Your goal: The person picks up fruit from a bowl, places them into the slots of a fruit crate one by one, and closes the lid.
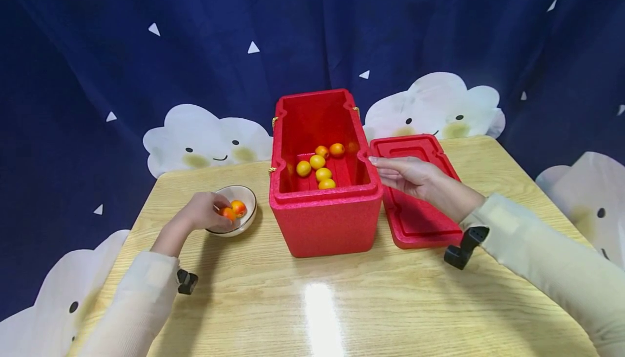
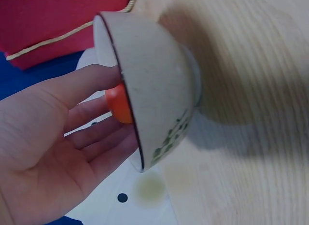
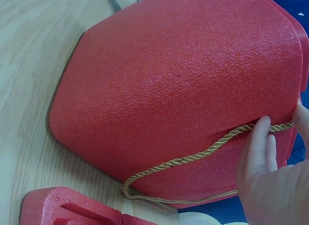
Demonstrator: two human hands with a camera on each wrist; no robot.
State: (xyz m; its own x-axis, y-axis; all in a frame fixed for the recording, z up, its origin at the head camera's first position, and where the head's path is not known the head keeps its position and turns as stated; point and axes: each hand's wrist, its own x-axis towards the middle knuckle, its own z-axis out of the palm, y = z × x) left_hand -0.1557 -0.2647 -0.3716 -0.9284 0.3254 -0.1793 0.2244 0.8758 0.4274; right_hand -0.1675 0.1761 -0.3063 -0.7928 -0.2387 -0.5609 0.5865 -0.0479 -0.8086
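Observation:
In a small white bowl (image 1: 252, 205) with a dark rim, my left hand (image 1: 202, 211) has its thumb and fingers around a small orange-red fruit (image 1: 228, 214). The left wrist view has that fruit (image 2: 118, 105) between thumb and fingers at the bowl's rim. Beside it in the bowl lies another orange-red fruit (image 1: 239, 208). A red foam box (image 1: 324, 232) stands uncovered, several yellow-orange fruits (image 1: 317, 162) on its floor. With fairly straight fingers, my right hand (image 1: 415, 178) touches the box's right side near the rim, by a gold rope (image 3: 212, 148).
The red lid (image 1: 425, 216) lies on the wooden table (image 1: 254, 303), to the right of the box and under my right forearm. Behind the table hangs a dark blue curtain (image 1: 303, 26) with white cloud shapes (image 1: 205, 140).

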